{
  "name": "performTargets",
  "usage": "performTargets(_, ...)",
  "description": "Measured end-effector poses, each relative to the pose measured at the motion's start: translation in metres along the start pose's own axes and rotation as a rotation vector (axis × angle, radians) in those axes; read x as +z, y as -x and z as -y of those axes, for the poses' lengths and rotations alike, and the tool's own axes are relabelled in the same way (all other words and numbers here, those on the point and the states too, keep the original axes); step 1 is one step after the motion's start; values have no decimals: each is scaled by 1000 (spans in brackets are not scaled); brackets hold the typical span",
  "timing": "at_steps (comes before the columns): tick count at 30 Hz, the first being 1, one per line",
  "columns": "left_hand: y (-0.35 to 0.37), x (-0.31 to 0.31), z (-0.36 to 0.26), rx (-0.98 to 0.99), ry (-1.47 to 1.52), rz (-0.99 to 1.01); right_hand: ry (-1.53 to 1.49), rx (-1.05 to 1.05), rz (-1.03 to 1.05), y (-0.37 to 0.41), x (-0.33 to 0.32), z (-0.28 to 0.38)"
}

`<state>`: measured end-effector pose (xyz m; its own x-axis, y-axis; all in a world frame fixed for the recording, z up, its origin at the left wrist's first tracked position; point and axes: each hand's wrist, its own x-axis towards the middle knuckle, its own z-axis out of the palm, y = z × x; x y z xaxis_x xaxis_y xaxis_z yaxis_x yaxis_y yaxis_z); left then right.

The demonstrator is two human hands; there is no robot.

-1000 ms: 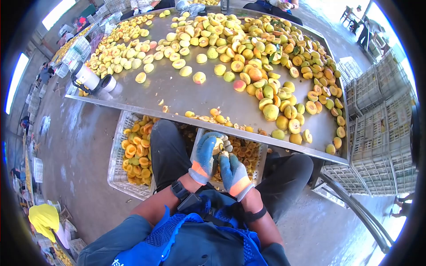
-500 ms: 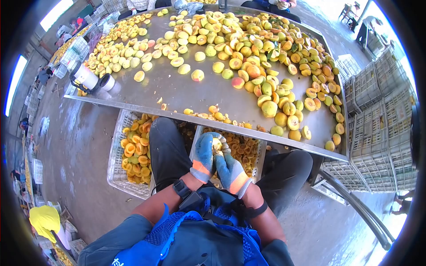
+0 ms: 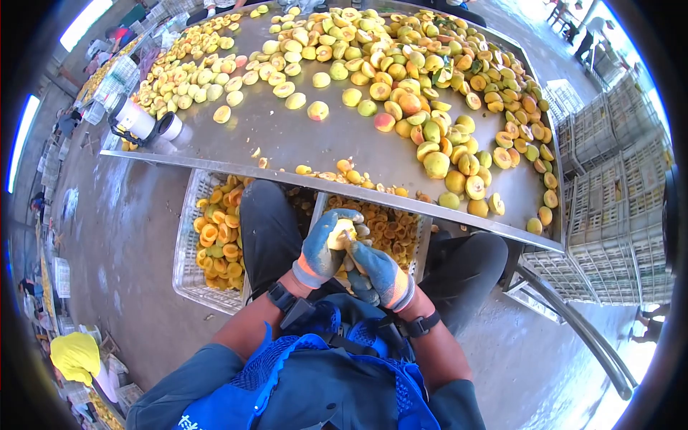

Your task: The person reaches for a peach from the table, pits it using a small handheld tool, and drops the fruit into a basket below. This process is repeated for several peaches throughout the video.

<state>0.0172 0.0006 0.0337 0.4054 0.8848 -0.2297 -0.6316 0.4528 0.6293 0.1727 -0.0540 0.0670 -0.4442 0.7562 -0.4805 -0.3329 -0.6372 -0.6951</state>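
A fruit sits in the left hand, which wraps round it above a crate at the desk. The right hand bends its fingers against the fruit; whether it grips a tool is hidden. Working the fruit seems the step, calling for a steady left hold. White writing on the vest is too partial to read.
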Motion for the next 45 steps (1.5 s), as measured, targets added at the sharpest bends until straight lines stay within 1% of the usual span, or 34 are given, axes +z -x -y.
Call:
performTargets(2, -1, -14, 8, 2, 53, -17, -35, -22, -8, -3, 11, -3)
performTargets(3, 0, -12, 10, -6, 50, -87, -11, -53, -40, -4, 14, -5)
performTargets(6, -1, -10, 12, 6, 67, -173, 190, -101, -16, -9, 9, -12)
performTargets(9, -2, -8, 14, -18, -79, -240, 284, -181, -154, -16, 18, -22)
performTargets(12, -2, -10, 16, -44, -17, -244, 228, -104, -44, -13, 4, -21)
performTargets(15, 3, -3, 9, -65, 41, -230, 103, 14, 11, -5, 2, -15)
performTargets(18, 5, -2, 4, -129, -49, -243, 63, 36, -41, 0, 3, -17)
performTargets(21, 8, 1, 1, -111, -8, -249, 101, -18, -95, -8, 8, -30)
performTargets(24, 3, -4, 4, -76, -197, -278, -28, 124, -2, 2, 14, -11)
performTargets(25, 2, -4, 8, -82, -201, -296, -92, 139, 30, 1, 12, -13)
performTargets(28, 6, -3, 12, -95, -176, -260, -279, 186, 124, -1, 2, -29)
performTargets(32, 7, -14, 19, -90, -40, -104, -429, 243, 260, -5, -7, -34)
performTargets(33, 7, -15, 21, -97, 7, -60, -456, 253, 286, -6, -9, -34)
performTargets(34, 6, -18, 22, -105, 54, -16, -444, 251, 270, -6, -11, -35)
performTargets(36, 0, -29, 24, -148, 38, 63, -417, 251, 240, -6, -13, -38)
performTargets(37, -4, -32, 23, -168, 29, 107, -415, 231, 260, -6, -13, -37)
performTargets(38, -9, -35, 23, -167, 74, 47, -410, 206, 280, -5, -13, -35)
performTargets(41, -7, -22, -5, -174, 232, -158, -369, 122, 309, -1, -11, -37)
performTargets(42, -6, -26, -18, -87, 173, -188, -344, 90, 320, -2, -13, -36)
performTargets(43, -4, -36, -32, 73, -69, -199, -254, 145, 300, -11, -27, -38)
performTargets(44, 2, -48, -50, 279, -429, -184, 175, 13, 97, -18, -30, -47)
performTargets(45, 7, -60, -67, 494, -784, -247, 597, -123, -118, -20, -29, -58)
